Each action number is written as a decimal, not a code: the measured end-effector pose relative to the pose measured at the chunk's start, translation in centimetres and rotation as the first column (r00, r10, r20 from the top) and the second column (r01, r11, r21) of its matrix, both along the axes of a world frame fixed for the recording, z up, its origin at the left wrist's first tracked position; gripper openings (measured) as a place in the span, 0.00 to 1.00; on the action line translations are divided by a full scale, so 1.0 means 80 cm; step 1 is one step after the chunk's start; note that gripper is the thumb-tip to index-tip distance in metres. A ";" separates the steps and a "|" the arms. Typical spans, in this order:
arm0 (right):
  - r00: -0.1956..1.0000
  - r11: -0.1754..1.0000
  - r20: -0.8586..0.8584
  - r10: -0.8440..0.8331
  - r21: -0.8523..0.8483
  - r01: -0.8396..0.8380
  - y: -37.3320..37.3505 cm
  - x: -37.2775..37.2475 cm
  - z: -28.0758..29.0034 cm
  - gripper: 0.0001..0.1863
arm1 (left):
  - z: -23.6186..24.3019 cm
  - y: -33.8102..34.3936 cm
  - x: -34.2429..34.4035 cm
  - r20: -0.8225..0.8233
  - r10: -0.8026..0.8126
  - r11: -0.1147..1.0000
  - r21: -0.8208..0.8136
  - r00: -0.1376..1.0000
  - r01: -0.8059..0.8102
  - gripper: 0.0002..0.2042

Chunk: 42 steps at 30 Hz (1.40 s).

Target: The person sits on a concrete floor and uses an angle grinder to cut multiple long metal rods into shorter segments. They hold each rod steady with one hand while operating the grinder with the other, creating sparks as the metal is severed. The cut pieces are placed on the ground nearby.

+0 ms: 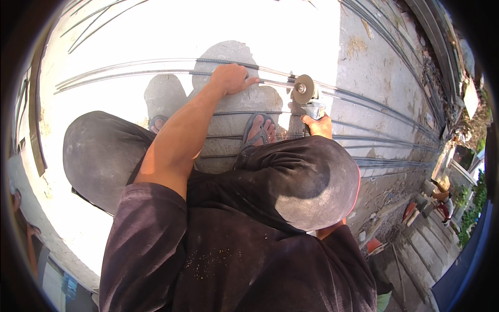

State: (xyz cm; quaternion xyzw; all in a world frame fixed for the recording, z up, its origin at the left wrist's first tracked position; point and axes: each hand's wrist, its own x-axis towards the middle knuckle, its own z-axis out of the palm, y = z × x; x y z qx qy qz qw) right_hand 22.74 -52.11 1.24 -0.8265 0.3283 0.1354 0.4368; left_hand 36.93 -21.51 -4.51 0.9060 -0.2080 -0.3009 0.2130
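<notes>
Metal rods (pixel 270 82) and grinder (pixel 313 108) occupy both hands (pixel 228 79) (pixel 320 126), left arm (pixel 174 130) outstretched.

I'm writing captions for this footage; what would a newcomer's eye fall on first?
Probably the angle grinder right of centre, held in the right hand, its round disc facing the camera. Then the left hand, at thin metal rods above centre, against a dark shadow on glaring pale ground.

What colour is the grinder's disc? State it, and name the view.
Dull greyish brown; the disc on the grinder shows in the head view.
</notes>
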 end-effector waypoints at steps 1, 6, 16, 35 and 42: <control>1.000 1.000 0.008 -0.010 0.017 0.009 0.001 0.000 0.000 0.26 | 0.000 0.000 0.000 0.004 0.001 1.000 0.000 1.000 -0.001 0.35; 1.000 1.000 -0.008 0.000 0.006 0.000 0.009 0.005 0.017 0.26 | 0.003 -0.001 0.006 -0.048 -0.008 0.999 0.044 0.999 0.010 0.37; 0.998 1.000 0.067 0.011 0.009 -0.011 -0.008 0.007 -0.005 0.23 | 0.017 -0.002 0.012 0.016 -0.040 0.999 0.028 0.999 0.039 0.37; 0.998 0.995 0.015 -0.069 0.075 0.067 -0.005 0.008 0.006 0.28 | 0.005 -0.007 0.008 0.202 -0.042 0.999 -0.002 0.978 0.044 0.33; 0.998 0.992 -0.006 -0.060 0.115 0.061 -0.003 0.024 0.017 0.27 | 0.007 -0.008 0.007 0.233 -0.041 0.999 0.019 0.972 0.038 0.30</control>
